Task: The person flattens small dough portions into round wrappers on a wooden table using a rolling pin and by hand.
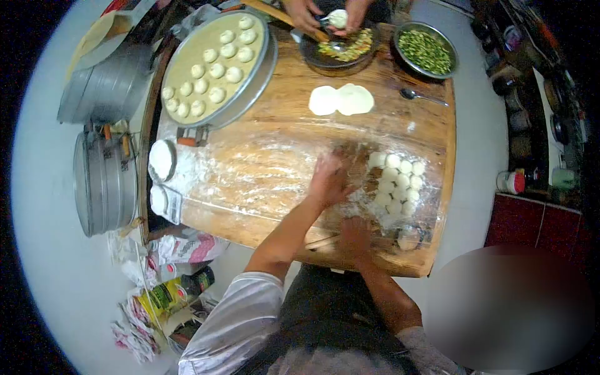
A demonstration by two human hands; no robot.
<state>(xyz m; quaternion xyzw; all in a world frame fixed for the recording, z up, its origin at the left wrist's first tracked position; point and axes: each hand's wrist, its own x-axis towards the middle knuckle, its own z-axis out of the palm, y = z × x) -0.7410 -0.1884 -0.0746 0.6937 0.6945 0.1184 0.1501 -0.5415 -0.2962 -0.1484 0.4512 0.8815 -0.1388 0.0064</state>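
Observation:
My left hand [328, 180] is over the floured wooden table, fingers stretched forward and thumb apart, blurred at the tips. Nearer the front edge is my right hand [355, 236], its fingers too smeared to make out. To the right of my hands, several small round dough pieces [392, 186] lie close together in loose flour. Beyond my left hand, two flat dough wrappers [342, 100] lie side by side, their edges meeting. A thin stick [322, 242] rests by the front edge, close to my right hand.
A co-worker's hands [303, 15] hold a bun [338, 19] over a pan of filling [340, 69]. A bowl of green filling [395, 47] and a spoon [425, 97] are far right. A steamer tray [219, 119] of buns is far left; a flour bowl [163, 160] sits left.

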